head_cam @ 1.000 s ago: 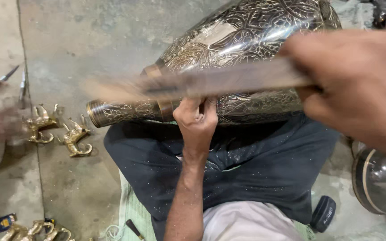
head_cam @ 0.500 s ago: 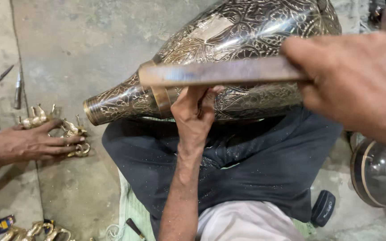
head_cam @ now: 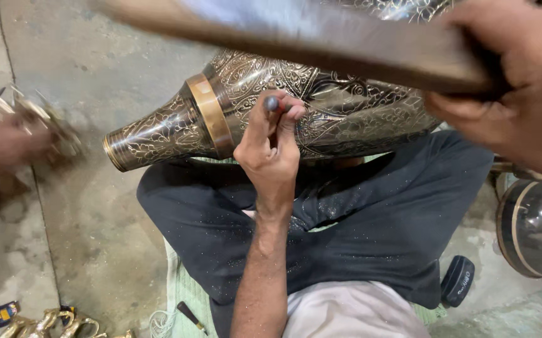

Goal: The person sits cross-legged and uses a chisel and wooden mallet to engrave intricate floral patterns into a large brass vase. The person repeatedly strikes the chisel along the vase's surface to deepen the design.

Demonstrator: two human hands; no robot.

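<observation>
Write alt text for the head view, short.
Seated person's left hand presses a small metal punch against a large engraved brass vase lying across the lap, while the right hand holds a flat wooden mallet above. Another person's blurred hand lifts small brass pieces at left.

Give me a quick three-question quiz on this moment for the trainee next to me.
1. True or false: the engraved vase stands upright on the floor.
2. What does the left hand press against the vase? A) a small punch B) a paintbrush C) a folded cloth
3. Fill in: the right hand has its fingers closed on a long flat ____ held above the vase.

Key: 1 false, it lies on its side; 2 A; 3 bar.
</observation>
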